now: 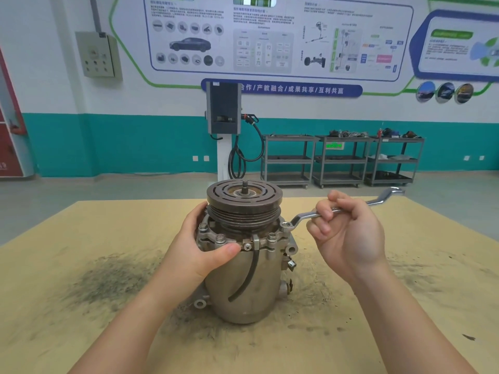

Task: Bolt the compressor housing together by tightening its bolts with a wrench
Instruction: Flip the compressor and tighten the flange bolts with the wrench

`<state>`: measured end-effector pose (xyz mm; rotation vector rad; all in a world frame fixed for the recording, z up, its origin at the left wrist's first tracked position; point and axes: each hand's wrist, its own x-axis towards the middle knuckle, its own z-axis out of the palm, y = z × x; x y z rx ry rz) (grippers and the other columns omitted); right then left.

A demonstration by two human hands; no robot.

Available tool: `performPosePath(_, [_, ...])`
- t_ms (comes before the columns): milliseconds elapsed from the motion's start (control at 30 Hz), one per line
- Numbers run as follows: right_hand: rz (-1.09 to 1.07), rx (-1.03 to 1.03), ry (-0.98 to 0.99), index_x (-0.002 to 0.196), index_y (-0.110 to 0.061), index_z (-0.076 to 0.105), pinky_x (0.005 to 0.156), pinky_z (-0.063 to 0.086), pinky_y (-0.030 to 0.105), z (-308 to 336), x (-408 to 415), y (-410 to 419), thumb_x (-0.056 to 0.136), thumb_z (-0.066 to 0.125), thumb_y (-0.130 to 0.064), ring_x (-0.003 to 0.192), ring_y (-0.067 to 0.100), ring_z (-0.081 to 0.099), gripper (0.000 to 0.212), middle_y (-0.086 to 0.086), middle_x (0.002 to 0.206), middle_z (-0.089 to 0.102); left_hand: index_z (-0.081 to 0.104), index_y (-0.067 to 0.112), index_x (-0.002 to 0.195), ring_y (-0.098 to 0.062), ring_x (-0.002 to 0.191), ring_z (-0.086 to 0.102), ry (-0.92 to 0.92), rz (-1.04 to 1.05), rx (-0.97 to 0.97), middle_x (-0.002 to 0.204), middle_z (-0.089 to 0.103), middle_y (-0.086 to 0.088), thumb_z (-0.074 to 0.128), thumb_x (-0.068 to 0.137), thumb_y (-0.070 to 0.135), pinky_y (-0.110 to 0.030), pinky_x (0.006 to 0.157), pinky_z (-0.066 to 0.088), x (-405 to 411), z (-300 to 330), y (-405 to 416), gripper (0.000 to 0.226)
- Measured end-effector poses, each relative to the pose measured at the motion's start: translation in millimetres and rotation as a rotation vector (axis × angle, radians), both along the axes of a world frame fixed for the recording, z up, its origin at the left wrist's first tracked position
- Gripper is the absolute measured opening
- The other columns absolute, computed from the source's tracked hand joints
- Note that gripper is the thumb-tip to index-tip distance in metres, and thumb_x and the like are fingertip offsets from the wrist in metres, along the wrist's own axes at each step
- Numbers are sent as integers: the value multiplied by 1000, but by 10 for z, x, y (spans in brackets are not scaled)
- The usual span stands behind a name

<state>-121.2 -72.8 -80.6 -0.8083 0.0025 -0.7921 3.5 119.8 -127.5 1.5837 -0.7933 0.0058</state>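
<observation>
A metal compressor housing stands upright on the wooden table, with a rusty grooved pulley on top. Several bolts ring its upper flange, one at the front. My left hand grips the housing's left side, thumb lying across the front under the flange. A silver offset ring wrench sits with one ring end on the bolt at the right of the flange. My right hand grips the wrench's shaft; the other end sticks out to the far right.
Dark grime stains mark the tabletop left and right of the compressor. Beyond the table's far edge is open floor, a charging post with cable, and several grey shelf carts against the teal wall.
</observation>
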Motion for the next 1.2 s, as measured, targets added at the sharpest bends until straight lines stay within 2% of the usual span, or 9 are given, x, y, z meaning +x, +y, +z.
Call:
performPosePath(100, [-205, -79, -49, 79, -12, 45, 43, 28, 20, -79, -6, 126, 92, 26, -2, 39, 15, 32, 25, 2, 51, 45, 34, 49, 130, 32, 95, 49, -17, 1, 1, 98, 50, 58, 90, 54, 58, 7, 64, 38, -14, 17, 9, 95])
performPosePath(200, [-452, -213, -137, 74, -15, 52, 45, 29, 23, -173, -47, 360, 85, 33, -5, 43, 19, 34, 23, 5, 53, 49, 37, 50, 126, 30, 97, 50, -24, -8, 8, 100, 51, 56, 76, 47, 62, 7, 67, 38, -21, 27, 20, 89])
performPosePath(300, [-683, -533, -216, 81, -17, 58, 52, 37, 22, -292, -62, 635, 88, 42, -11, 53, 16, 45, 19, 1, 64, 55, 40, 53, 121, 27, 101, 52, -32, -28, 9, 104, 53, 53, 76, 48, 64, 6, 70, 39, -26, 33, 21, 82])
performPosePath(433, [-796, -955, -81, 96, -33, 54, 67, 43, 18, -431, -33, 854, 103, 36, -42, 75, 8, 56, 21, -16, 84, 55, 44, 49, 124, 14, 109, 58, -31, -39, -8, 113, 59, 42, 78, 47, 61, -3, 79, 45, 8, 3, 12, 85])
performPosePath(500, [-775, -996, -154, 96, -34, 52, 64, 42, 17, -316, -62, 794, 103, 34, -38, 70, 7, 53, 19, -12, 81, 54, 45, 48, 126, 10, 111, 60, -22, -48, -15, 116, 62, 37, 79, 46, 60, -7, 82, 47, 22, -6, 8, 87])
performPosePath(600, [-695, -689, -315, 89, -35, 54, 61, 42, 25, -111, -173, 544, 94, 38, -18, 57, 14, 48, 24, -6, 67, 57, 44, 50, 124, 14, 109, 59, -22, -54, -19, 113, 60, 41, 78, 47, 61, 0, 77, 44, 19, -3, 13, 85])
performPosePath(800, [-227, -115, -134, 86, -12, 45, 45, 32, 22, -50, -136, 143, 97, 29, -3, 43, 17, 36, 22, 5, 53, 49, 44, 49, 125, 17, 108, 57, -9, -41, -20, 113, 59, 43, 78, 45, 61, 2, 76, 43, 7, 3, 8, 87])
performPosePath(1067, [58, 37, -32, 89, -11, 44, 41, 31, 20, -35, -21, -18, 96, 28, -6, 40, 14, 35, 18, 3, 55, 44, 41, 47, 130, 21, 106, 54, -15, -29, -8, 111, 58, 43, 76, 44, 62, 3, 74, 42, -17, 30, 10, 94])
performPosePath(1200, [-43, 26, -51, 85, -10, 45, 40, 28, 20, -72, 7, 48, 94, 27, -3, 38, 13, 31, 22, 1, 53, 42, 43, 49, 124, 21, 106, 54, -17, -28, 4, 109, 59, 44, 75, 45, 61, 4, 74, 41, -26, 37, 6, 87])
